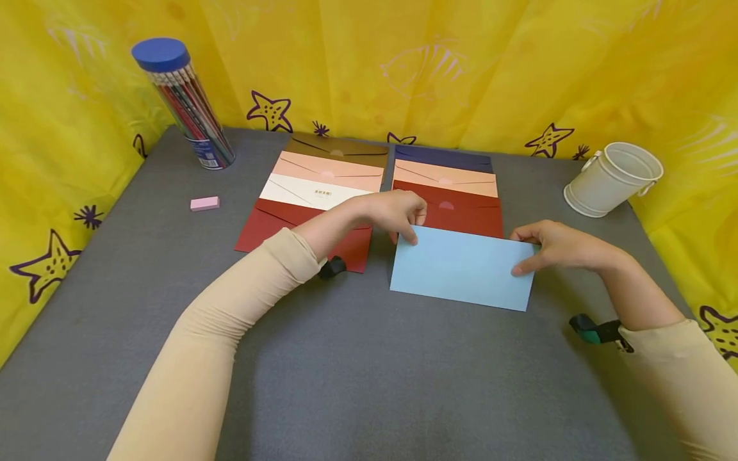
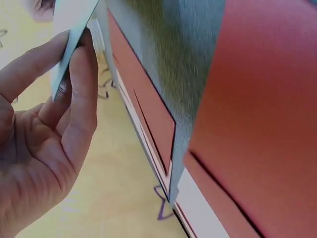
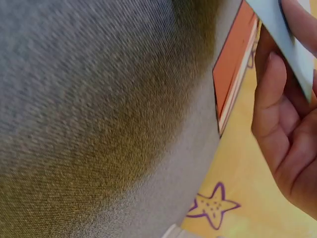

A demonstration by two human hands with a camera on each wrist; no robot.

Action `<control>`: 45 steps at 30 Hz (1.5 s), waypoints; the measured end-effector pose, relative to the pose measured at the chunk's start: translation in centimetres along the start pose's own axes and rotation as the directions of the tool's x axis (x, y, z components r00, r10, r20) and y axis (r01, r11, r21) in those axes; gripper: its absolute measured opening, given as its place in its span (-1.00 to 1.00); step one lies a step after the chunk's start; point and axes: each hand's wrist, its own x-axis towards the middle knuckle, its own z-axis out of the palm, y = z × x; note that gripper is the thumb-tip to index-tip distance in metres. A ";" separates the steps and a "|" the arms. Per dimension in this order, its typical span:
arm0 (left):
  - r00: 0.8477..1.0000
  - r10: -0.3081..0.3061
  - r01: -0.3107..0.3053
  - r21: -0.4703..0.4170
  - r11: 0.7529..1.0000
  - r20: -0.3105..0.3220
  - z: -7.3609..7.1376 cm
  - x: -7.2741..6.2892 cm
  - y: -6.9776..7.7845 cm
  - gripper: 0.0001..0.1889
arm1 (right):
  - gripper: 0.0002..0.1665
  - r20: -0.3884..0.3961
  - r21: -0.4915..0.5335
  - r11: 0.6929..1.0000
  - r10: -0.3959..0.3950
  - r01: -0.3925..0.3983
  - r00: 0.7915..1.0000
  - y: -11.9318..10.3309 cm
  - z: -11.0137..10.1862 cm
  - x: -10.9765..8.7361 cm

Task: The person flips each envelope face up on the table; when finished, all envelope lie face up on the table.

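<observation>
Both hands hold a light blue envelope (image 1: 464, 269) by its two upper corners, its plain face toward me. My left hand (image 1: 400, 214) pinches the left corner between thumb and fingers; the left wrist view shows the thumb on one face and the fingers behind. At the right corner, my right hand (image 1: 548, 246) pinches it the same way. Just beyond the blue envelope lies a dark red envelope (image 1: 446, 206), overlapping a peach envelope (image 1: 478, 182) and a navy envelope (image 1: 444, 156). Under my left forearm is another red envelope (image 1: 268, 227) in the left column.
Above that red one lie a white envelope (image 1: 294, 190), a pink envelope (image 1: 346, 171) and a brown envelope (image 1: 311, 147). A tube of pencils (image 1: 193, 109) and a pink eraser (image 1: 204, 203) are at left. A cream bucket (image 1: 599, 182) stands at right, before a yellow curtain (image 1: 346, 64).
</observation>
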 end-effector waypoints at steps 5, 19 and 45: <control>0.999 0.012 -0.018 -0.121 0.993 -0.047 -1.3 -0.2 -1.2 -0.77 | -0.71 -0.033 0.116 0.993 0.002 0.002 0.999 0.8 -0.7 0.3; 0.972 0.001 -0.114 -0.466 0.877 -0.235 -3.1 -1.1 -3.5 -0.86 | -0.79 -0.252 0.508 0.861 0.116 0.029 0.961 1.9 -1.8 0.2; 0.885 -0.152 -0.224 -0.690 0.689 -0.440 -4.1 -1.3 -4.4 -0.86 | -0.69 -0.593 0.786 0.218 0.004 0.578 0.805 0.5 -0.9 1.3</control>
